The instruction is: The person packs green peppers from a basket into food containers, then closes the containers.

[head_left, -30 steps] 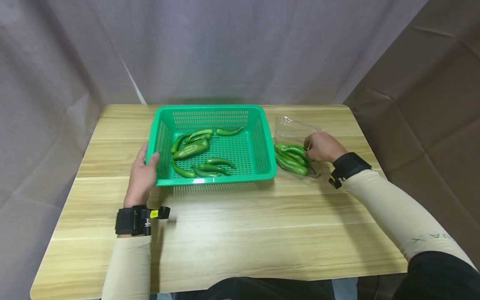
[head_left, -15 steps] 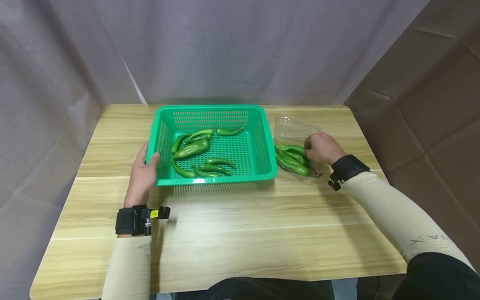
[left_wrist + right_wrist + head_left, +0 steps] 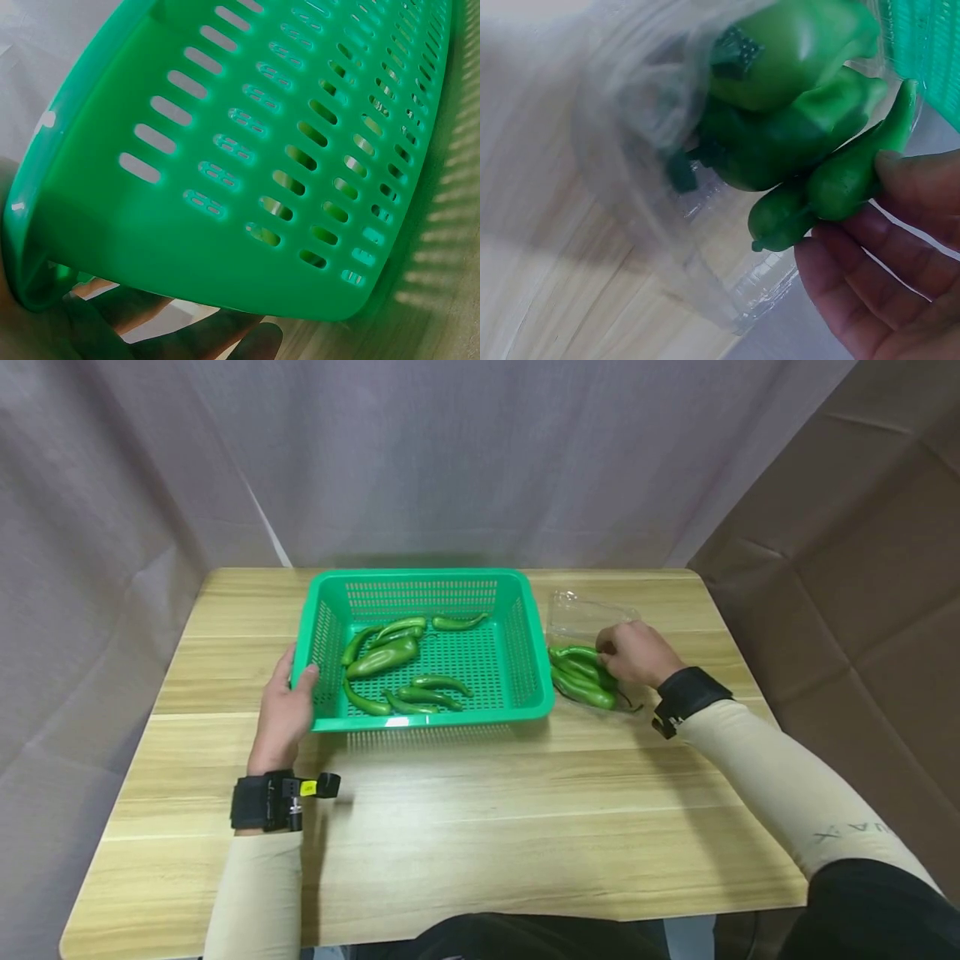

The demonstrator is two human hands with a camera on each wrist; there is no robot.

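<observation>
A green plastic basket [image 3: 431, 721] with slotted walls stands left of centre on the table. Several green peppers [image 3: 384, 657] lie scattered on its floor. My left hand [image 3: 281, 714] grips its left rim, thumb on top and fingers outside the wall. To the right of the basket, a clear plastic box [image 3: 588, 614] holds several more green peppers [image 3: 585, 692]. My right hand [image 3: 637, 652] reaches into that box. In the right wrist view its thumb and fingers pinch a slim green chili pepper [image 3: 847, 187], with another small pepper [image 3: 780, 217] close against it.
The wooden table [image 3: 480, 827] stretches in front of the basket and box. A grey curtain [image 3: 480, 460] hangs behind the table's far edge, and brown cloth [image 3: 862, 577] covers the right side.
My right hand has shifted slightly left and away from me over the box, and the pepper at its fingertips has moved a little. My left hand and the basket stay still.
</observation>
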